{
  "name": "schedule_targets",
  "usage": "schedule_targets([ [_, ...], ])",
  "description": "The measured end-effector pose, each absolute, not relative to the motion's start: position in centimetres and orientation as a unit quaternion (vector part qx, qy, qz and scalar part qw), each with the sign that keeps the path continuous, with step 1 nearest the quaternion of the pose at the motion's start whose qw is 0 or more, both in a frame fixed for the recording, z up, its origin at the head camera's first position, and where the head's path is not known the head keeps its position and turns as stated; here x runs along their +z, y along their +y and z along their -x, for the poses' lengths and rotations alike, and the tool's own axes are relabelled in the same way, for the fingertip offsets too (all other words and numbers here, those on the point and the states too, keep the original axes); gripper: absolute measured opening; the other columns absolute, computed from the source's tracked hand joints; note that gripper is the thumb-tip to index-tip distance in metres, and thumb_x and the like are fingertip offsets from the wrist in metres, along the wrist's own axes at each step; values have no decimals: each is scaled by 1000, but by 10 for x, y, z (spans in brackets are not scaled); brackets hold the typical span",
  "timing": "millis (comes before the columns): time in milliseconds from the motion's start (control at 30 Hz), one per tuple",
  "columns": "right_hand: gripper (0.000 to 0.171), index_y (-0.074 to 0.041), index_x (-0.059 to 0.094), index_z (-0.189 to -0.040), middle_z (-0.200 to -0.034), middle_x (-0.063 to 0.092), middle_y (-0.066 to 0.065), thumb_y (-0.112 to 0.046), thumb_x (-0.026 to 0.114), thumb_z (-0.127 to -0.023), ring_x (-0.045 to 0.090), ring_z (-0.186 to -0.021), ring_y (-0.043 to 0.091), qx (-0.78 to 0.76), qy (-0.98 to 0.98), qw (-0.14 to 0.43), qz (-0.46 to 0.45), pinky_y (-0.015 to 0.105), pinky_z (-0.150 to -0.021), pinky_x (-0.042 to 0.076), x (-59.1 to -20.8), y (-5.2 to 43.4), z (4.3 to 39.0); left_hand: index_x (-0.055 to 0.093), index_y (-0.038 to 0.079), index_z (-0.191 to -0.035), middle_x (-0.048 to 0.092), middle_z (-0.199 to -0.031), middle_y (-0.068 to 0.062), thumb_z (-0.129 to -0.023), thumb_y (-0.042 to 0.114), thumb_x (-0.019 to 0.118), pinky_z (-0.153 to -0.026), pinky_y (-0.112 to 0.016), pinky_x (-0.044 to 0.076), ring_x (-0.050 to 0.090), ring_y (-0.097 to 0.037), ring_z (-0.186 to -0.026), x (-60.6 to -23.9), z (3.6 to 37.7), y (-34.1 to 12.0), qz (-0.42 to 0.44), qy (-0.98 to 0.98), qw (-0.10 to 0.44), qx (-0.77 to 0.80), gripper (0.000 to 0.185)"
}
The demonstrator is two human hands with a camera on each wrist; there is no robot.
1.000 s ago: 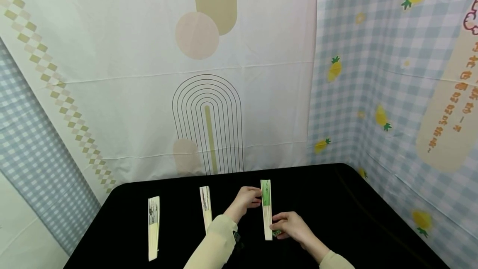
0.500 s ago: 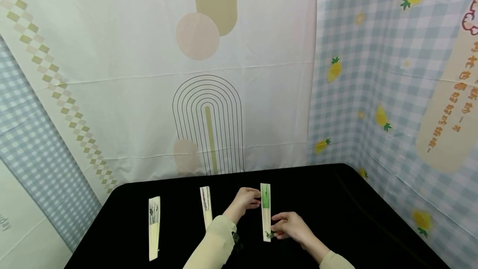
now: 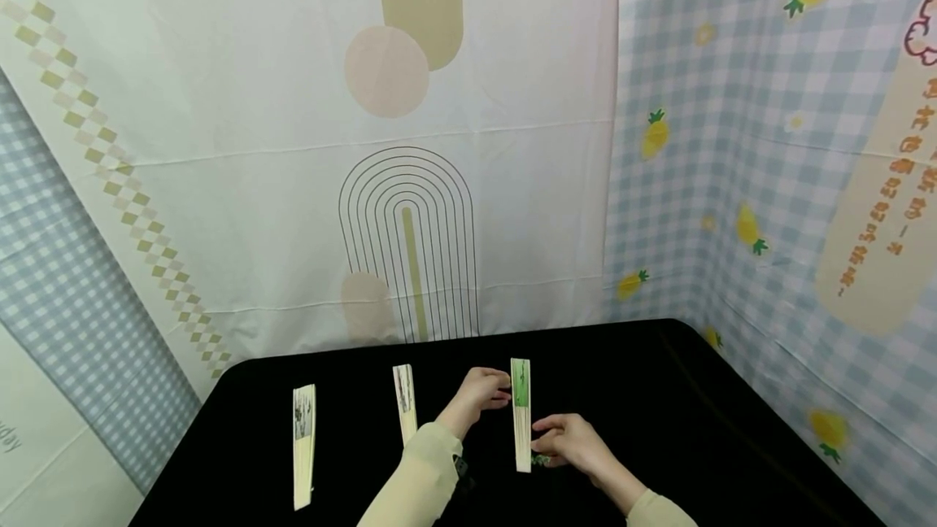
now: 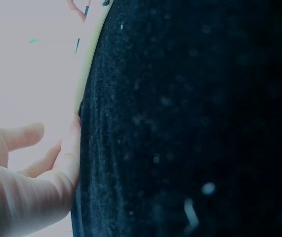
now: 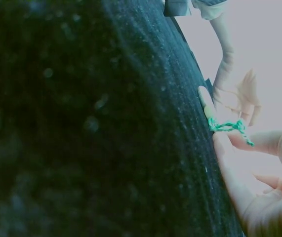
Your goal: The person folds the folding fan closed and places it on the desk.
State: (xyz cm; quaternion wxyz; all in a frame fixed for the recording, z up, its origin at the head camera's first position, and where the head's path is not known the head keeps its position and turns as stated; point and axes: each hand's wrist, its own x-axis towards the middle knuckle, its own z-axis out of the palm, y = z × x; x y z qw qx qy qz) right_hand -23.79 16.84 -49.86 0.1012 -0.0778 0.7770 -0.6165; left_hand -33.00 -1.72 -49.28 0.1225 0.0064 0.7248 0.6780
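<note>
A closed folding fan with a green printed leaf (image 3: pixel 520 415) lies lengthwise on the black table between my hands. My left hand (image 3: pixel 480 394) is at its upper left edge; in the left wrist view a fingertip (image 4: pixel 75 123) meets the fan's pale rib (image 4: pixel 89 64), with the thumb held apart. My right hand (image 3: pixel 574 442) is beside the fan's lower right end, fingers loosely extended. A green cord (image 5: pixel 229 127) from that end lies right at the right fingertips. Nothing is enclosed in either hand.
Two more closed folding fans lie to the left: one with a grey print (image 3: pixel 303 446), and one with a purplish print (image 3: pixel 404 401) partly hidden behind my left sleeve (image 3: pixel 419 470). The black-covered table (image 3: pixel 659 381) ends before patterned cloth curtains (image 3: pixel 542 226).
The green-leaf fan has slid slightly toward me. Its green cord swung left over the fan's lower end, then back to the right side. Both hands have barely moved.
</note>
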Motion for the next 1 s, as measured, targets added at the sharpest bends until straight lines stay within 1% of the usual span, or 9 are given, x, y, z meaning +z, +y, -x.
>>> schedule_targets([
  [133, 39, 21, 60, -116, -92, 72, 18, -1, 72, -87, 70, -85, 26, -615, 779, 98, 77, 39, -67, 63, -500, 168, 239, 63, -15, -118, 66, -103, -19, -99, 4, 58, -76, -36, 61, 66, -19, -76, -492, 329, -18, -6, 722, 125, 680, 28],
  [233, 39, 21, 60, -117, -94, 71, 17, -1, 71, -87, 70, -85, 26, -614, 779, 97, 78, 40, -68, 63, -500, 168, 239, 63, -15, -118, 65, -100, -17, -99, 4, 58, -76, -35, 61, 65, -18, -74, -493, 329, -19, -6, 721, 126, 681, 27],
  [400, 38, 21, 60, -116, -91, 72, 16, -1, 72, -87, 69, -83, 24, -613, 780, 96, 82, 40, -67, 63, -501, 169, 239, 64, -15, -116, 64, -94, -14, -99, 4, 58, -75, -33, 61, 65, -17, -73, -494, 328, -20, -9, 721, 125, 681, 26],
  [567, 38, 20, 61, -116, -87, 72, 16, -3, 72, -88, 68, -79, 21, -609, 782, 102, 88, 40, -67, 62, -499, 169, 238, 63, -15, -120, 67, -100, -18, -100, 5, 57, -75, -34, 61, 66, -18, -75, -491, 325, -23, -13, 728, 132, 673, 28],
  [733, 38, 20, 60, -117, -87, 72, 15, -4, 71, -89, 67, -76, 21, -607, 783, 100, 89, 40, -66, 62, -497, 170, 238, 62, -13, -123, 67, -107, -21, -102, 7, 56, -77, -35, 61, 69, -23, -82, -487, 321, -30, -22, 735, 139, 663, 30],
  [867, 38, 22, 59, -117, -89, 73, 17, -3, 69, -90, 69, -77, 22, -610, 781, 100, 90, 39, -67, 63, -497, 172, 237, 61, -13, -125, 67, -108, -21, -103, 7, 56, -79, -37, 61, 70, -26, -87, -486, 318, -38, -32, 743, 135, 654, 30],
  [1000, 38, 19, 59, -119, -91, 73, 16, -7, 68, -92, 69, -76, 23, -600, 787, 113, 91, 39, -65, 62, -495, 174, 237, 62, -12, -125, 68, -108, -19, -103, 8, 56, -78, -38, 61, 70, -26, -86, -484, 314, -48, -35, 754, 127, 644, 30],
])
